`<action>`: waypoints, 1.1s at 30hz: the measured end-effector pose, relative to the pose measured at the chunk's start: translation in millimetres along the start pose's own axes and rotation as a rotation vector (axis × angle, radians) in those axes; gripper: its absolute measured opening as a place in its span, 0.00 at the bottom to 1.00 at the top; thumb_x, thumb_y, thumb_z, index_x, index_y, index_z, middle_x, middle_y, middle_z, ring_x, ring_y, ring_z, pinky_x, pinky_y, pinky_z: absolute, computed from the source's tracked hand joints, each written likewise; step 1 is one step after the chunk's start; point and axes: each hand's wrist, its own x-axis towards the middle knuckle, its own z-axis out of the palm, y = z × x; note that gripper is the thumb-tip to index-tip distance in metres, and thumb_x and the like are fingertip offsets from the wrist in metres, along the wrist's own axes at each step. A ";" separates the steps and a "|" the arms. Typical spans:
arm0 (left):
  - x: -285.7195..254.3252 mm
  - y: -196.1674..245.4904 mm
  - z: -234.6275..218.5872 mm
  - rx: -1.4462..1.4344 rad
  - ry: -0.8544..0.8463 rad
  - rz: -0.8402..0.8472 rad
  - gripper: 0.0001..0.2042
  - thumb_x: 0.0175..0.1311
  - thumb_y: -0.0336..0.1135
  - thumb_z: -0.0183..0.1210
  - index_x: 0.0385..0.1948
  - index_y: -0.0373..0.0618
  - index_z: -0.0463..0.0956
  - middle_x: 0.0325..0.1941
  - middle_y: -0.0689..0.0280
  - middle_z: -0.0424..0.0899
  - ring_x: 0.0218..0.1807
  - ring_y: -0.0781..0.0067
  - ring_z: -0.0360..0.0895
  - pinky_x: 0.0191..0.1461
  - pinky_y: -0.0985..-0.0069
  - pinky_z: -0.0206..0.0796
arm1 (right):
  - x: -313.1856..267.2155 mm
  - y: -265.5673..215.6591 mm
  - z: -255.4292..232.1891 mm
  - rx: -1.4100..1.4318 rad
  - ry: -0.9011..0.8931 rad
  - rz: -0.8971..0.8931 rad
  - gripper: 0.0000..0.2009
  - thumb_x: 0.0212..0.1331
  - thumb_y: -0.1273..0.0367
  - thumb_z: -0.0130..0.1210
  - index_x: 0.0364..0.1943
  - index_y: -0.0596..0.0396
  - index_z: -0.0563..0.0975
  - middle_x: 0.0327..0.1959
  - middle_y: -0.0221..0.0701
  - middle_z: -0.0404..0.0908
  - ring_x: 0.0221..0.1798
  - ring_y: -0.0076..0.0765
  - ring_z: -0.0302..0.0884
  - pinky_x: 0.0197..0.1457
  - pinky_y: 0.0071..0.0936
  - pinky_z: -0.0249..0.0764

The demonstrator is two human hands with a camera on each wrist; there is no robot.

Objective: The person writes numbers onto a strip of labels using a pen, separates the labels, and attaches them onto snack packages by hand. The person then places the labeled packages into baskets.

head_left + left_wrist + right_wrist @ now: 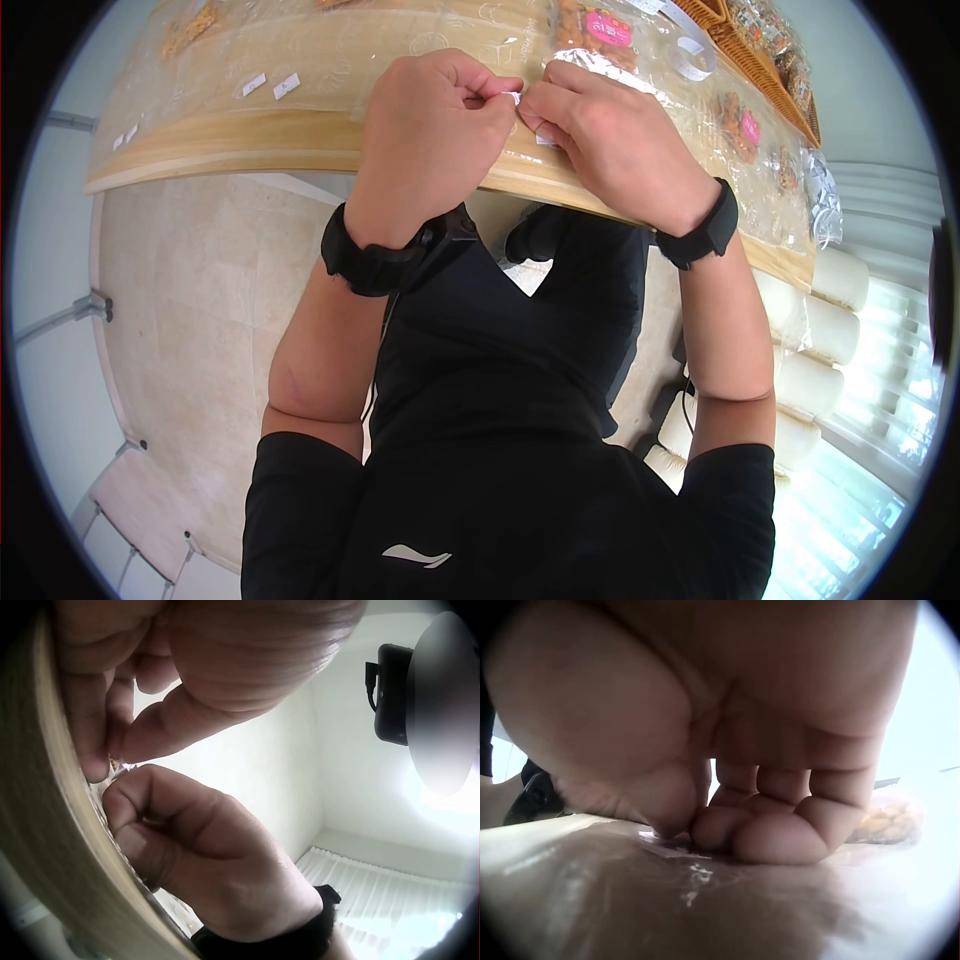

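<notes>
My left hand (430,130) pinches a small white paper slip (515,97) between thumb and forefinger, low over the table's near edge. Facing it from the other side, my right hand (625,145) curls its fingers and pinches at the same slip. In the left wrist view, the fingertips of both hands almost meet around the slip (122,768). A second white slip (546,139) lies under the right thumb. Clear plastic film (697,900) spreads beneath the right hand, whose curled fingers rest close on it in the right wrist view.
More white slips (286,86) lie to the left on the wooden table (230,148). Bagged snacks with a pink label (608,28) sit beyond the right hand, beside a roll of clear tape (692,58). A wicker basket (765,75) of packets stands at the far right.
</notes>
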 end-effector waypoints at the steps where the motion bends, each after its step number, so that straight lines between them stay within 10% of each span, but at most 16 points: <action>1: 0.0 -0.6 0.3 -0.006 -0.001 0.005 0.05 0.62 0.25 0.61 0.34 0.33 0.82 0.30 0.69 0.87 0.27 0.92 0.71 0.28 0.87 0.59 | -0.6 0.6 0.0 0.002 -0.002 -0.005 0.08 0.62 0.71 0.50 0.41 0.54 0.80 0.40 0.36 0.78 0.46 0.49 0.79 0.47 0.41 0.75; 33: -0.4 -1.8 0.1 -0.004 -0.021 0.054 0.02 0.61 0.21 0.59 0.32 0.33 0.78 0.44 0.61 0.90 0.30 0.92 0.74 0.29 0.87 0.64 | -11.7 8.4 -7.4 0.240 -0.025 0.014 0.07 0.59 0.77 0.51 0.40 0.54 0.73 0.38 0.39 0.72 0.44 0.52 0.73 0.46 0.40 0.71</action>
